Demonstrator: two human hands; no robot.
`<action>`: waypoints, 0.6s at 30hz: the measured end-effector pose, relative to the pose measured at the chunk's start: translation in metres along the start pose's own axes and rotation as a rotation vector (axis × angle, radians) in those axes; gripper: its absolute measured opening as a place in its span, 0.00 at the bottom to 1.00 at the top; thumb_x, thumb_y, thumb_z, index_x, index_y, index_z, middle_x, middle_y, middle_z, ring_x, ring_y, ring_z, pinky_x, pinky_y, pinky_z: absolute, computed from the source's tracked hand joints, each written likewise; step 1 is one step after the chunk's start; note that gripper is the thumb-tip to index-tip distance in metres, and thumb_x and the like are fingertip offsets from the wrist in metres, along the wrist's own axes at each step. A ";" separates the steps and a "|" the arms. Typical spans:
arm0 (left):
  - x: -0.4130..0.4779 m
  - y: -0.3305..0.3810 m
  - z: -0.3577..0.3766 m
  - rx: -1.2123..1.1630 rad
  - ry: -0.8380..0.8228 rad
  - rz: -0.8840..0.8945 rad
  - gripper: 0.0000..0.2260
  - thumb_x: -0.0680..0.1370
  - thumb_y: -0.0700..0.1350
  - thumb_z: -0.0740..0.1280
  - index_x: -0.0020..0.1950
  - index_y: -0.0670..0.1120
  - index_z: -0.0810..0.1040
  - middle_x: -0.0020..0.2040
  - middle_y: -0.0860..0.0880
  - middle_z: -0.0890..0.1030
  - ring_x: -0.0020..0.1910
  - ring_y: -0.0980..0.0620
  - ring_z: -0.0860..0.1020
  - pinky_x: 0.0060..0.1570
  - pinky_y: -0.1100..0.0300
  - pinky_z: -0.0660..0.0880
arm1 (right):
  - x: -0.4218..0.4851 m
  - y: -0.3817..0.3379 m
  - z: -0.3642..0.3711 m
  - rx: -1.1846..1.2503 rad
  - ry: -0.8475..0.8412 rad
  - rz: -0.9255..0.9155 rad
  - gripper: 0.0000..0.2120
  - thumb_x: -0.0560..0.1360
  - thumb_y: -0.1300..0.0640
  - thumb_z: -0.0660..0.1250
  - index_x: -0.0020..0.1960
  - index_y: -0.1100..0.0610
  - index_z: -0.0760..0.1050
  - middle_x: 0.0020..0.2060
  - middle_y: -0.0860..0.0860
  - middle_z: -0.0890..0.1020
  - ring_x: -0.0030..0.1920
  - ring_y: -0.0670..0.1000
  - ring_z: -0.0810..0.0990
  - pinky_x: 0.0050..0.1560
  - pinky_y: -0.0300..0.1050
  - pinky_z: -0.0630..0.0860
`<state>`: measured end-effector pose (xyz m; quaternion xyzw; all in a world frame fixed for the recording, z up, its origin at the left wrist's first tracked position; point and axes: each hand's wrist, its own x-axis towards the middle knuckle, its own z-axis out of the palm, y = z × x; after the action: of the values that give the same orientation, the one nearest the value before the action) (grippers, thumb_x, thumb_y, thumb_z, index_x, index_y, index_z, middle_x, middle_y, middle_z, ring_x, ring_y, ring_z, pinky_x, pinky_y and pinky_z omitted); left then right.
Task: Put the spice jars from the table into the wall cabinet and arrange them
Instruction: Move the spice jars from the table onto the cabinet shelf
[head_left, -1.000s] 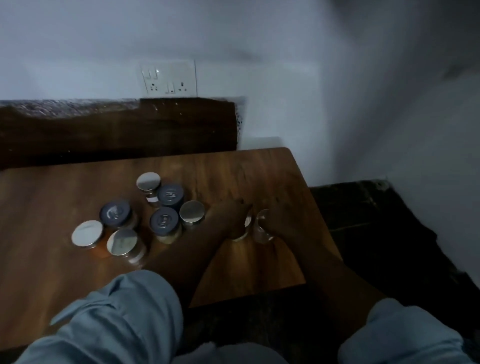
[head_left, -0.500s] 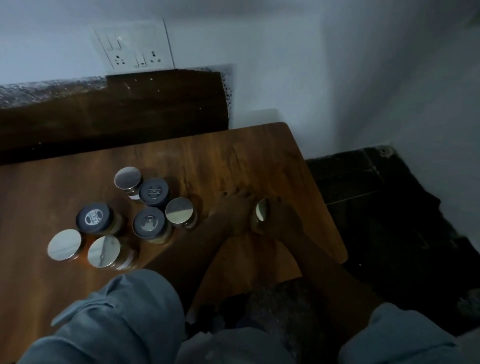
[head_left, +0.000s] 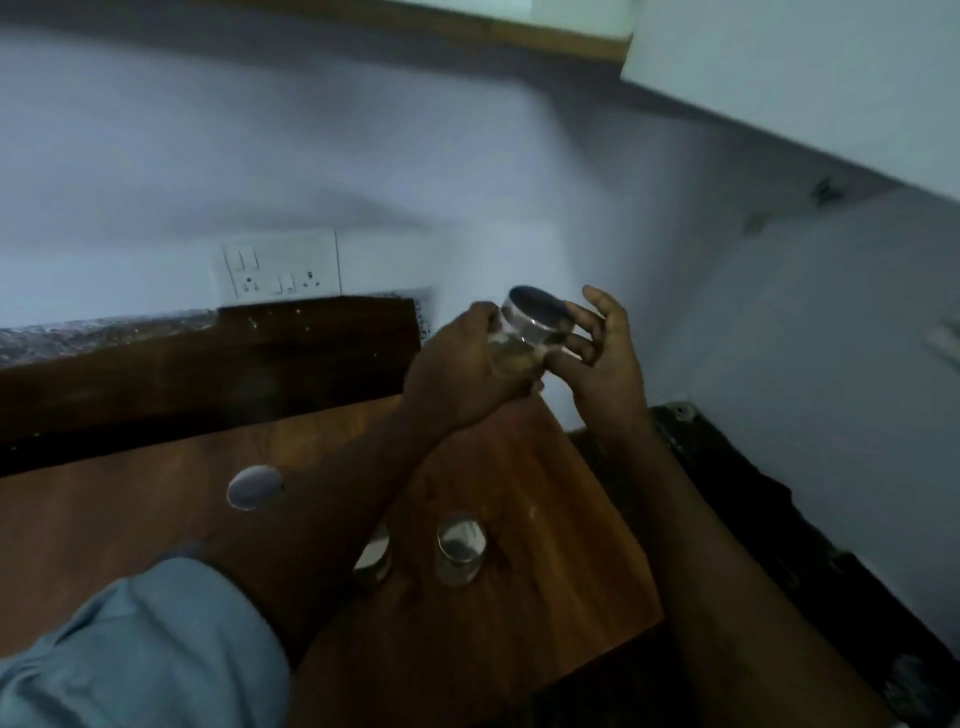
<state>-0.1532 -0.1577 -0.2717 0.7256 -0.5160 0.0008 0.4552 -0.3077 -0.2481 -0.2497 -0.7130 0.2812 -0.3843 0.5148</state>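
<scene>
Now: lift-and-carry step, by the look of it; one jar up in the air, not yet in the cabinet
Held jar (head_left: 524, 332): glass body, shiny lid with a dark top; tilted a bit; high above the table (head_left: 519, 649), between the two hands
Left hand (head_left: 467, 374): fingers curled round the glass body; firm hold from the left side
Right hand (head_left: 602, 353): fingers nearly straight and spread; tips touching the side of the lid; helping, not gripping
Jars on the table: second jar (head_left: 460, 553) standing on the right part of the top; third jar (head_left: 374, 558) just beside it, half hidden by the left arm; pale round lid (head_left: 252, 486) farther left, most likely one more jar
Wall cabinet (head_left: 805, 78): likely the white box with a wood edge up at the top; door and shelf not in view, so cannot tell if open
How far along: a guess only; at least two or three jars to go
Next move: raise the jar up and to the right, toward the cabinet; hold it level; maybe free the right hand for the door; set it far back on a shelf, with room for the rest
Watch out: dim light; smooth glass, easy to slip
</scene>
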 end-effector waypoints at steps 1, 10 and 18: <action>0.009 0.008 -0.012 0.000 0.083 0.002 0.32 0.64 0.68 0.74 0.61 0.52 0.73 0.52 0.58 0.79 0.45 0.59 0.77 0.37 0.65 0.72 | 0.005 -0.013 0.007 0.010 0.010 -0.019 0.34 0.68 0.51 0.76 0.71 0.46 0.68 0.65 0.45 0.79 0.60 0.49 0.83 0.61 0.57 0.80; 0.129 0.073 -0.117 0.026 0.366 0.116 0.41 0.61 0.70 0.76 0.67 0.52 0.69 0.58 0.55 0.83 0.52 0.54 0.83 0.50 0.56 0.81 | 0.102 -0.123 0.021 0.134 -0.029 -0.294 0.23 0.80 0.59 0.69 0.74 0.53 0.71 0.66 0.47 0.79 0.61 0.45 0.81 0.60 0.53 0.81; 0.257 0.118 -0.126 0.154 0.475 0.168 0.41 0.63 0.71 0.73 0.65 0.48 0.67 0.56 0.51 0.83 0.51 0.48 0.82 0.45 0.58 0.75 | 0.232 -0.181 -0.003 0.214 -0.042 -0.394 0.28 0.73 0.63 0.69 0.72 0.55 0.72 0.63 0.50 0.82 0.59 0.51 0.83 0.58 0.57 0.81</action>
<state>-0.0624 -0.2725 0.0004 0.6924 -0.4514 0.2481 0.5052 -0.1820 -0.3782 -0.0169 -0.7033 0.0834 -0.4901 0.5082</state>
